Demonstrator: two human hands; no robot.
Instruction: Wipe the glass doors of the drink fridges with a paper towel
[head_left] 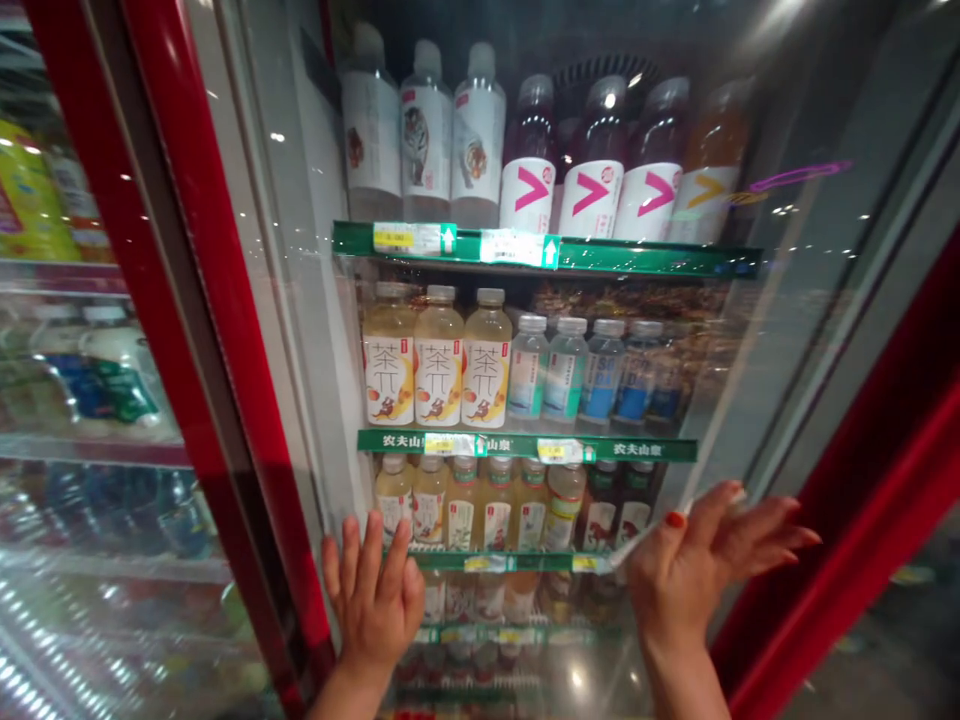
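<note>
Hands number two, both open, neither holding anything. The left hand (373,605) lies flat against the glass door (720,360), fingers spread, just right of the door's red frame (202,300). The right hand (694,570) rests further across the glass, its fingers spread and slightly curled, one orange-red fingernail (675,519) showing. A second red frame (847,520) runs beyond it, well apart from the fingertips.

Behind the glass, four green shelf edges (547,250) cross the cooler. Top shelf: three white-labelled bottles (425,135), three dark purple bottles (596,160) with pink V marks, and one amber bottle (709,165) with a yellow V. Next down: three tea bottles (439,355) with white-and-orange labels, then at least four smaller bottles (581,370) with blue labels. Third shelf: a crowded row of juice bottles (480,505), count unclear, directly between the hands. Lower bottles (487,597) blur behind glare. Open glass spreads above and between both hands.
</note>
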